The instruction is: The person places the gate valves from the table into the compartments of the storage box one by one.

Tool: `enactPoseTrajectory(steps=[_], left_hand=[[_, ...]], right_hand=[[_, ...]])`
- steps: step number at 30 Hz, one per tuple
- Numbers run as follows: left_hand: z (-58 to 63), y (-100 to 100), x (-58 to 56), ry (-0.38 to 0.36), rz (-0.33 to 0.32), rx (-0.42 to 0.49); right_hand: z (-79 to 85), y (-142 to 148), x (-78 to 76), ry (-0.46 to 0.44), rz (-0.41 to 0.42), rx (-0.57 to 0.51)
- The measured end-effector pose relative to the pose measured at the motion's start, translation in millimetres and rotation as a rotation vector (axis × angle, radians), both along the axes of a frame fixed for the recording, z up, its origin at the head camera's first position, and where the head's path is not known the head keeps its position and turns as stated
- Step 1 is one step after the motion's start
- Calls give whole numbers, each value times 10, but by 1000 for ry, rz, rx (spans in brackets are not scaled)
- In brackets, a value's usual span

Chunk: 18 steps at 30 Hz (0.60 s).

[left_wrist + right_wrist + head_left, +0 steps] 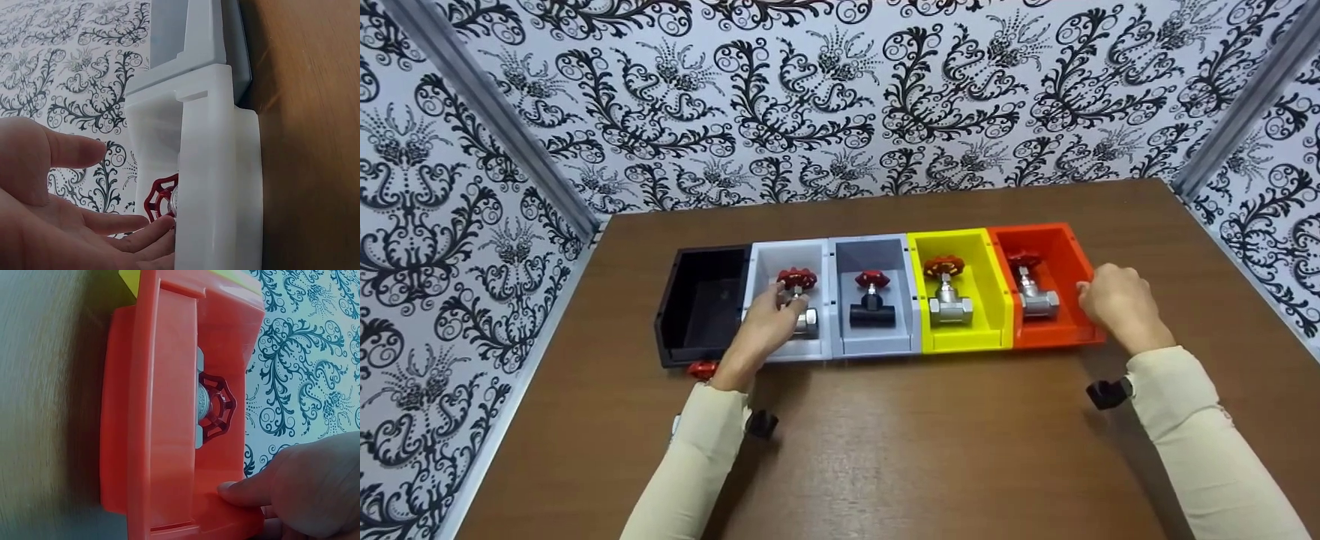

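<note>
My left hand [769,324] reaches into the white bin [810,350], its fingers beside a silver valve [808,321] with a red handwheel [797,278]. In the left wrist view the thumb stands apart from the loosely extended fingers, near the red handwheel [160,197]; whether they touch it I cannot tell. At the row's right end, my right hand [1121,306] grips the side wall of the red bin [1057,335]. The right wrist view shows its thumb [244,491] inside that wall. Inside the red bin lies another silver valve [1039,303] with a red handwheel.
Between them, a grey bin [877,346] holds a black valve [873,313] and a yellow bin [969,343] a silver valve [950,309]. A black bin [709,315] ends the row at left. Another red handwheel [703,370] shows before it, partly behind the left forearm. Patterned walls enclose the brown table [922,450].
</note>
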<state>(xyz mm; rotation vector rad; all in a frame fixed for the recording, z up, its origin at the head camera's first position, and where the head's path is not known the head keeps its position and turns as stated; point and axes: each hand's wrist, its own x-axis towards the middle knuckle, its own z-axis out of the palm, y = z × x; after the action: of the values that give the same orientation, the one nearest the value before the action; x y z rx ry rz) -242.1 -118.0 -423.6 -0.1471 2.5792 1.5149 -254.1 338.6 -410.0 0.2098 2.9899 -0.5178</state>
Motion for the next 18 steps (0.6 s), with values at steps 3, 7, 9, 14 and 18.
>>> enactPoseTrajectory(steps=[3, 7, 9, 14, 18], left_hand=[[8, 12, 11, -2, -6, -20], [16, 15, 30, 6, -8, -35], [16, 5, 39, 7, -8, -22], [47, -29, 71, -10, -11, -8], [105, -49, 102, -18, -21, -27]], right_hand=[[-5, 21, 7, 4, 6, 3], [-16, 35, 8, 4, 7, 5], [-17, 35, 2, 0, 2, 4], [-10, 35, -13, -4, -2, -3], [-7, 42, -17, -11, 2, -12]])
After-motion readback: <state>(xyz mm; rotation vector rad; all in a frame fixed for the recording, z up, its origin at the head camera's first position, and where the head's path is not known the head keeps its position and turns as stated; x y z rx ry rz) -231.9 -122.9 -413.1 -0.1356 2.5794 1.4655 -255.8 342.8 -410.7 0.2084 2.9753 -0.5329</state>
